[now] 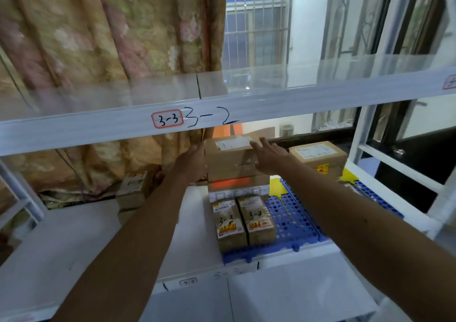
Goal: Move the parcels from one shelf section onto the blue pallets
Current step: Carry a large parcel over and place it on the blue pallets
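Both arms are out at centre frame. The left hand (193, 160) is flat, fingers straight, against the left face of the brown cardboard parcel with a white label (229, 160). The right hand (267, 159) has its fingers spread over the parcel's right top edge. The parcel is on top of an orange-banded carton (238, 183) on the blue perforated plastic pallet (293, 223); resting or just lifted, I cannot tell. Lower centre, two small brown parcels, marked 3-3 (230, 225) and 3-2 (260, 220), lie side by side.

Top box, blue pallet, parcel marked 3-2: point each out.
top box (229, 164): head view, front face.
blue pallet (294, 220): head view, bare perforated surface.
parcel marked 3-2 (257, 223): head view, top face.
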`<control>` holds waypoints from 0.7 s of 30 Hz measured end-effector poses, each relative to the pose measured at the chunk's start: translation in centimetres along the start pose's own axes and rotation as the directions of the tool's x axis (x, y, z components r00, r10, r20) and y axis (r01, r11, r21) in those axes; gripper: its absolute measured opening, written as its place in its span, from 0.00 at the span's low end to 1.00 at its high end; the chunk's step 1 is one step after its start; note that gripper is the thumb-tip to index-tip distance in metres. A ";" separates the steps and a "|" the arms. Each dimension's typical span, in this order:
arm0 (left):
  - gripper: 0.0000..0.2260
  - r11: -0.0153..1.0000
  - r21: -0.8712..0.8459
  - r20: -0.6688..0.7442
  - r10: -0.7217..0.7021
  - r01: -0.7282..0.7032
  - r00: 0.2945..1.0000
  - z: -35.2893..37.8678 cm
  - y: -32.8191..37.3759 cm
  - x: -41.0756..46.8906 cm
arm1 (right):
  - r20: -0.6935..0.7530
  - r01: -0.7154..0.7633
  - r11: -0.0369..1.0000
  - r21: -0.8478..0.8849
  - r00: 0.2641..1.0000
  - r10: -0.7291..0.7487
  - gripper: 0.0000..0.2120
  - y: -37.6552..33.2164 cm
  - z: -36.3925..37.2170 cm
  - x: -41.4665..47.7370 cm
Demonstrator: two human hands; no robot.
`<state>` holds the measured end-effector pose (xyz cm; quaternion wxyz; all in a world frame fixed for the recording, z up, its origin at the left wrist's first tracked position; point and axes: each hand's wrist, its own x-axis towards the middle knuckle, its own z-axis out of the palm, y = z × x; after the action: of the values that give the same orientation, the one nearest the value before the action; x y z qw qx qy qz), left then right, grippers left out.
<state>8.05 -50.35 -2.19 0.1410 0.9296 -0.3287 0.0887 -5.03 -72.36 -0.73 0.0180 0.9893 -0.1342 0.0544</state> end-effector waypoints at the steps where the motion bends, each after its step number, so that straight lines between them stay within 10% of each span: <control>1: 0.34 1.000 0.019 0.007 -0.007 0.007 1.000 -0.1 0.2 -0.3 | 0.006 0.001 1.000 -0.001 1.000 -0.001 0.37 -0.1 0.0 -0.5; 21: 0.36 0.997 0.071 0.105 0.019 -0.026 0.994 -1.0 2.4 -7.3 | 0.056 0.017 0.998 -0.062 0.998 -0.013 0.35 -1.3 -1.0 -9.2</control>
<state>0.88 -47.50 -2.64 0.0891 0.9337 -0.3428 0.0533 -13.56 -68.60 -0.80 0.0458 0.9904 -0.1288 0.0224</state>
